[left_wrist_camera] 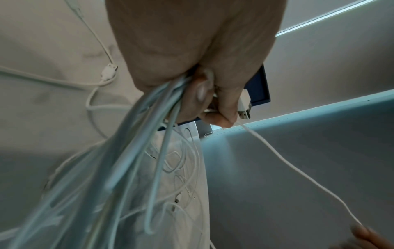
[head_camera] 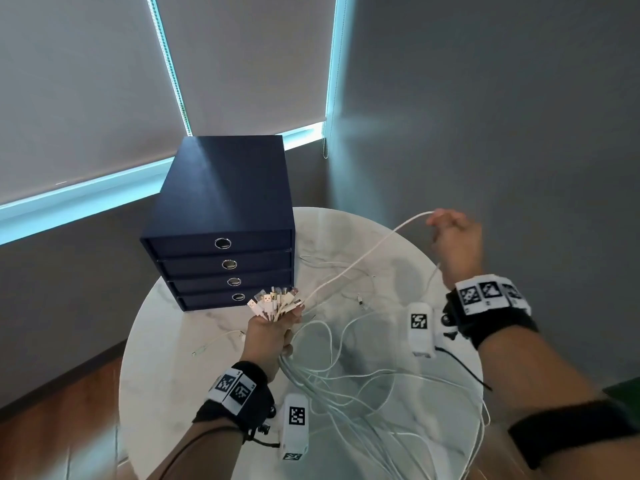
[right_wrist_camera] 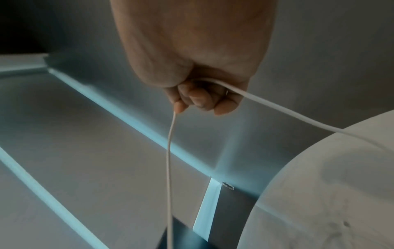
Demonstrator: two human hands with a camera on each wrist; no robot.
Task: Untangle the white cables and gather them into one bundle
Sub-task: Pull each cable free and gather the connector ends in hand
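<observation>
Two hands: my left hand (head_camera: 268, 336) grips the cable bundle (head_camera: 277, 301); my right hand (head_camera: 455, 237) pinches one cable (head_camera: 363, 258).
Pull: toward 2 o'clock, slowly, I judge.

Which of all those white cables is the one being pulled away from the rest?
The single cable stretched from the left hand up to the right hand; the others hang slack.

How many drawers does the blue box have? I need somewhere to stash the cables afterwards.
4, stacked one above another in the blue drawer box on the round table: top, second, third, bottom.
</observation>
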